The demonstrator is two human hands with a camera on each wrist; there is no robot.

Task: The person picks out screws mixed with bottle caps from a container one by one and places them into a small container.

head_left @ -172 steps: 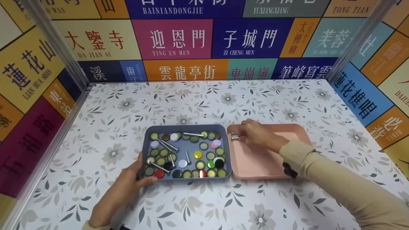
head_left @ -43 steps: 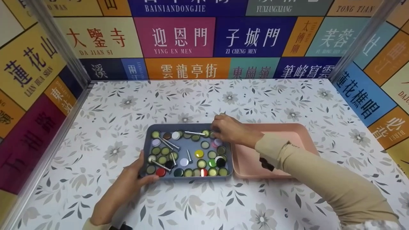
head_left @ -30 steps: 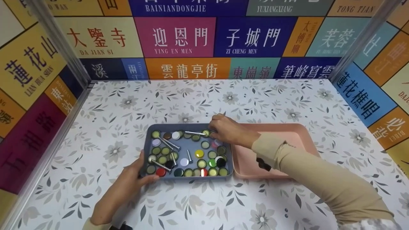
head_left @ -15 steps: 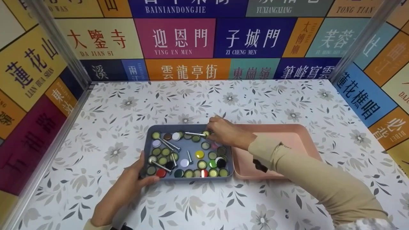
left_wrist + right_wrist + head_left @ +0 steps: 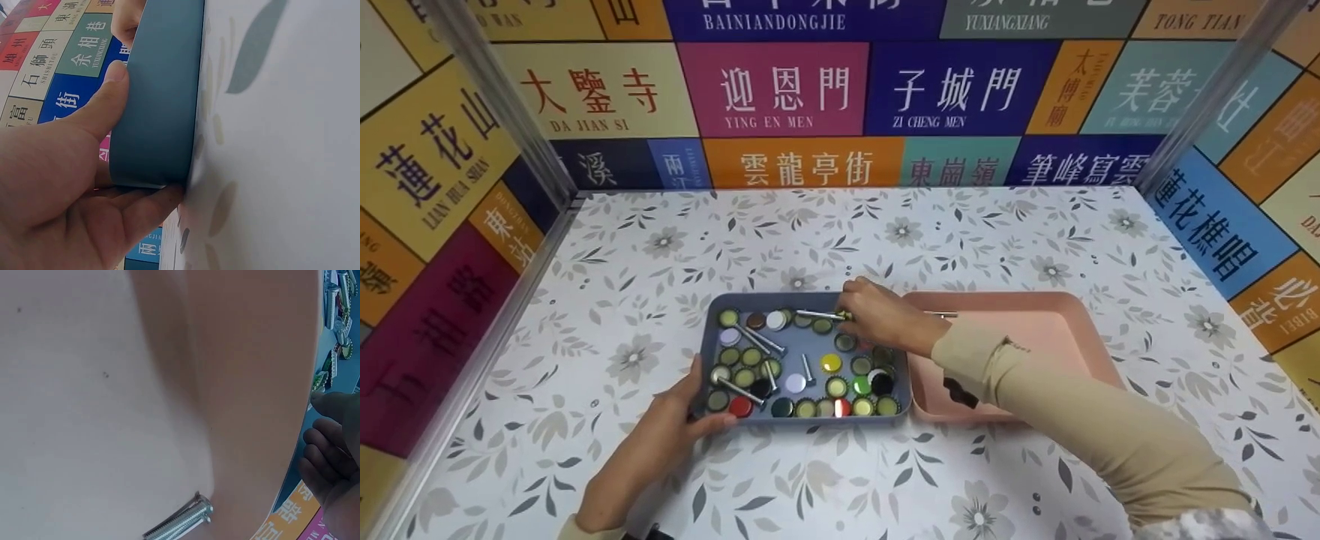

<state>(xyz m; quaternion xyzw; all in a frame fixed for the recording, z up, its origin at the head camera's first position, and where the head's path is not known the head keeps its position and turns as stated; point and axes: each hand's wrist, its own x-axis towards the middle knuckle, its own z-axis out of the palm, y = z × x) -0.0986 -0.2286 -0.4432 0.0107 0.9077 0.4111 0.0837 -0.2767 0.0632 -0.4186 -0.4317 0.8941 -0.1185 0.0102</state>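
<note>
My left hand (image 5: 656,431) grips the left end of a blue-grey tray (image 5: 795,346), its thumb near the front corner. In the left wrist view, the thumb lies along the tray wall (image 5: 160,107) and the fingers reach underneath. Inside the tray are many bottle caps (image 5: 830,362) and several metal bolts (image 5: 761,339). My right hand (image 5: 881,311) is over the tray's back right part, fingers bent, at the head end of a bolt (image 5: 816,314); its fingertips are hidden. In the right wrist view, the thumb and curled fingers (image 5: 323,455) show at the right edge.
A pink tray (image 5: 1035,352) stands against the right side of the blue-grey one. Bolts (image 5: 183,517) lie at its back left, partly behind my right arm. Printed panels (image 5: 772,90) wall the flowered table on the back and sides.
My right hand has left the bolts in the pink tray and moved left over the blue-grey tray, creeping further left toward the back bolt. The left hand has kept its grip.
</note>
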